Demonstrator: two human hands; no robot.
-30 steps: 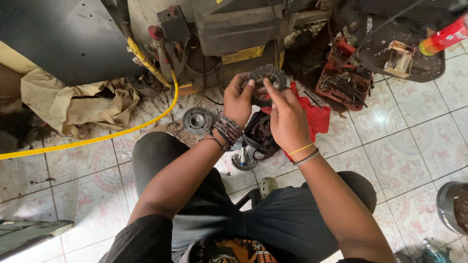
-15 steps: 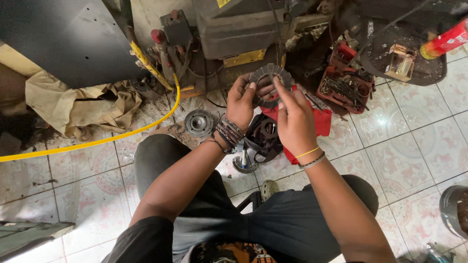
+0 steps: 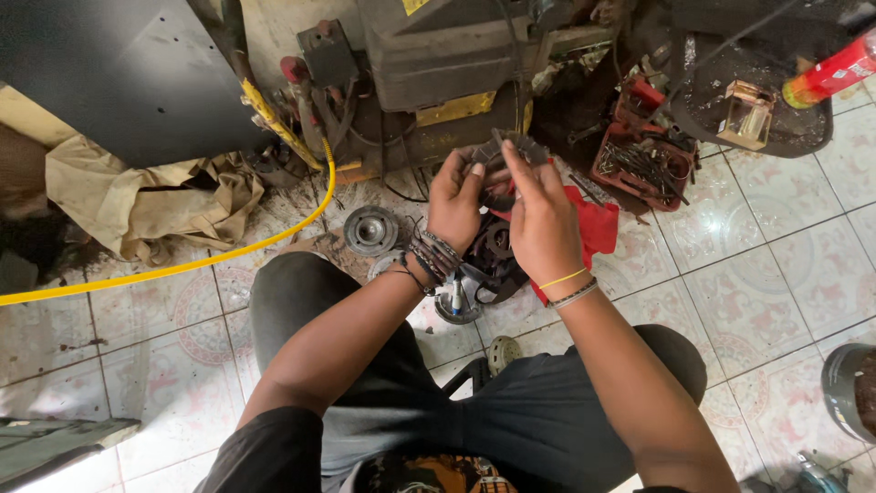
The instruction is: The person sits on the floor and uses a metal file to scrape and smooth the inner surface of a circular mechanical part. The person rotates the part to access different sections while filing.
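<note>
Head view: left hand [image 3: 453, 199] and right hand [image 3: 540, 219] raised together, fingers pinching dark toothed ring [image 3: 513, 146].

Pulley [image 3: 370, 229] left of cloth [image 3: 598, 228]

The person is wearing a black short-sleeved top, the sleeves ending above the elbows and leaving both forearms bare. Dark grey trousers are covering the legs, bunching in folds across the lap. At the bottom edge a patterned patch in orange and pale tones is showing on the front of the top. The left hand [image 3: 453, 199] is carrying a stack of dark beaded and cord bracelets around its wrist. The right hand [image 3: 540, 219] is wearing two thin bands at the wrist, one yellow and one silvery grey. Both hands are bare, without gloves.
</note>
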